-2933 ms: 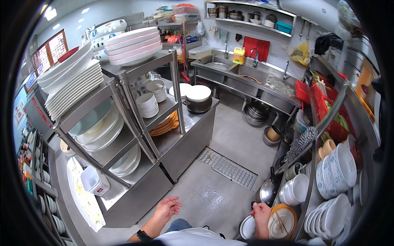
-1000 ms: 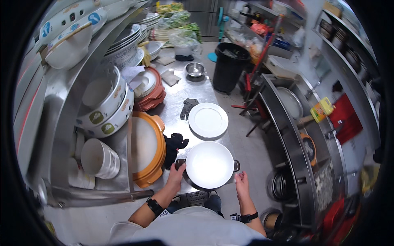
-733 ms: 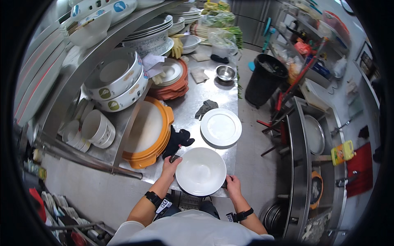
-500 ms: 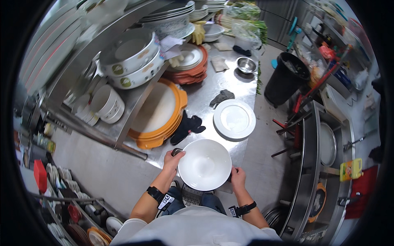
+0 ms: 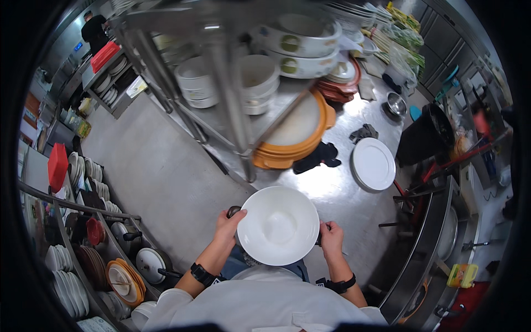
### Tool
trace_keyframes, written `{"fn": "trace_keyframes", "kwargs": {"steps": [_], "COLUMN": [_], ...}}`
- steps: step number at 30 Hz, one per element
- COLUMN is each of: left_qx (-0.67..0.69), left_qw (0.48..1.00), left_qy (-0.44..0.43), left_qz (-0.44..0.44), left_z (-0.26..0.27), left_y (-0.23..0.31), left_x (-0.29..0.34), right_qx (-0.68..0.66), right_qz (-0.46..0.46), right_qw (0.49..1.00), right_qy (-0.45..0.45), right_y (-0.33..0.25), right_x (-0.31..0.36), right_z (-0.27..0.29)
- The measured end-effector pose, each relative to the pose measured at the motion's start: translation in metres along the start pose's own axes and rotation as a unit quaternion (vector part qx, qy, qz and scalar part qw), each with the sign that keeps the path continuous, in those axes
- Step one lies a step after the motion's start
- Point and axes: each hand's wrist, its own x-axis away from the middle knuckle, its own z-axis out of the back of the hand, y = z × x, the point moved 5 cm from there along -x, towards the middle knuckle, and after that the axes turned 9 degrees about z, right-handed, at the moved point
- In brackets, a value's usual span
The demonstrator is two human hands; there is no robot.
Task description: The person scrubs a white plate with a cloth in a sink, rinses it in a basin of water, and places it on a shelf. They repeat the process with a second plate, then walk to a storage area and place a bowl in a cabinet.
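A wide white bowl [image 5: 278,226] with a sunken centre is held level in front of my body. Dark handles stick out at its left and right sides; whether they belong to the bowl or to a vessel under it, I cannot tell. My left hand [image 5: 227,226] is closed round the left handle [image 5: 233,211]. On the other side my right hand [image 5: 332,239] grips the right handle, mostly hidden by the fingers. Beyond the bowl, a stack of white plates [image 5: 374,164] lies on the steel table [image 5: 323,193], near a dark glove [image 5: 318,157].
Ahead stands a steel shelf post [image 5: 235,105], with cups [image 5: 197,83] and large orange dishes [image 5: 296,130] around it. A dish rack [image 5: 77,206] lines the left. At right are a black bin [image 5: 423,138] and a steel counter [image 5: 420,249]. A person [image 5: 95,30] stands far left.
My view has turned left, so the table and shelf have shifted rightward and more floor and racks show at left. Both hands still hold the bowl by its handles.
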Motion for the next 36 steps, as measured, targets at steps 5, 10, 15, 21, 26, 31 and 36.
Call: {"fn": "trace_keyframes", "kwargs": {"steps": [5,10,15,21,26,31,36], "left_qx": [0.066,0.092,0.143,0.217,0.256,0.303,0.348], "left_qw": [0.996,0.991,0.984,0.952,0.937,0.903,0.870], "left_qy": [0.062,0.089,0.063,0.183,0.187,0.254,0.295], "left_qz": [0.005,-0.044,-0.091,-0.117,-0.144,-0.168,-0.186], "left_z": [0.126,0.253,0.345,0.422,0.452,0.477,0.511], "left_y": [0.048,0.106,0.153,0.178,0.218,0.272,0.316], "left_x": [-0.011,-0.013,-0.009,-0.003,-0.013,-0.026,-0.043], "right_qx": [0.051,0.058,0.083,0.073,0.043,0.005,-0.009], "right_qz": [0.033,0.071,0.142,0.211,0.269,0.298,0.345], "right_qw": [0.997,0.989,0.972,0.948,0.924,0.897,0.858], "right_qy": [-0.036,-0.119,-0.167,-0.229,-0.267,-0.326,-0.380], "right_y": [-0.061,-0.133,-0.205,-0.269,-0.314,-0.375,-0.447], "right_x": [0.036,0.070,0.100,0.099,0.075,0.042,0.022], "right_z": [-0.118,-0.237,-0.325,-0.412,-0.479,-0.559,-0.638]}}
